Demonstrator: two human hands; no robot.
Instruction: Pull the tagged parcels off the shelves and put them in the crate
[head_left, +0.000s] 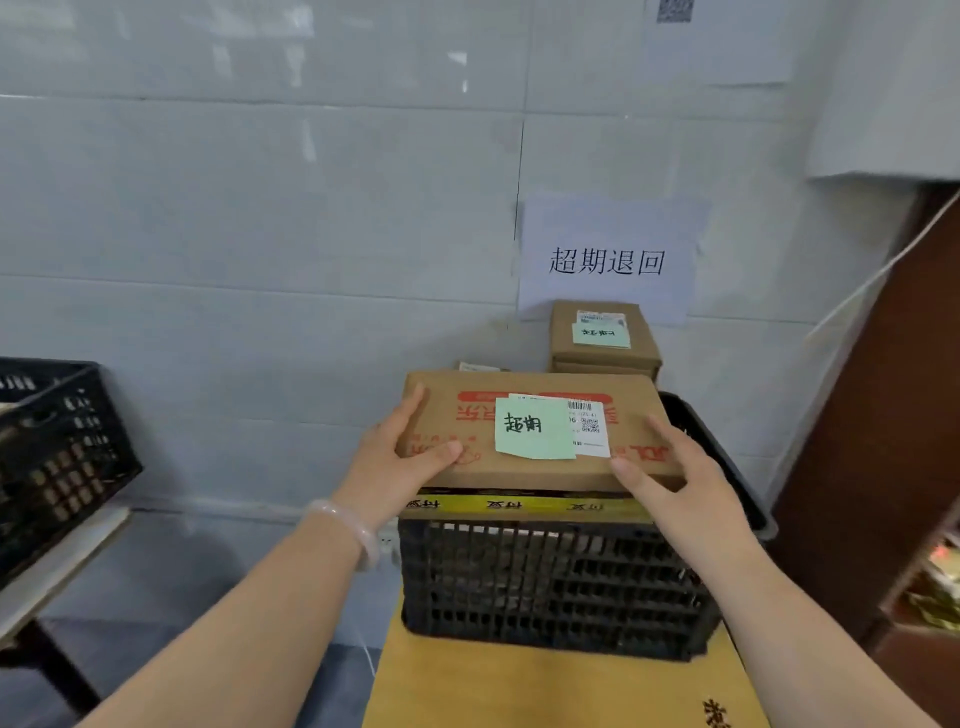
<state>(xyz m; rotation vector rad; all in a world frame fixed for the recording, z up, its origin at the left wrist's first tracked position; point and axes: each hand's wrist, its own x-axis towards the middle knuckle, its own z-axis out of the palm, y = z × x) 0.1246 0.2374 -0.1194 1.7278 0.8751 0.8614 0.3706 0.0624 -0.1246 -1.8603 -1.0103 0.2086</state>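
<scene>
my left hand (402, 457) grips the left end of a brown cardboard parcel (540, 467): the thumb lies flat on the top face and the fingers wrap the far left corner. my right hand (670, 470) holds the right end, thumb on the top face near the front edge, fingers spread along the right side. both hands are closed on the parcel; neither is released.

the parcel sits level at the top of a black lattice crate (556, 587). its front edge runs parallel to the crate's front rim and overhangs a second box beneath it, which is banded with yellow tape (524, 505). i cannot tell whether the parcel rests on that box or is held just above it. a green sticky note (532, 428) with handwritten characters is fixed to the top face, overlapping a white shipping label (589, 423).

behind it, a smaller cardboard box (602, 338) with its own green note stands higher, close to the tiled wall (260, 208). a paper sign (608, 260) with printed characters is fixed to the wall above it.

the crate stands on a yellow surface (519, 686). open room lies to the crate's left, down to the floor. a second black crate (57, 457) stands well apart at far left. a dark brown panel (872, 441) stands near the crate's right side.
</scene>
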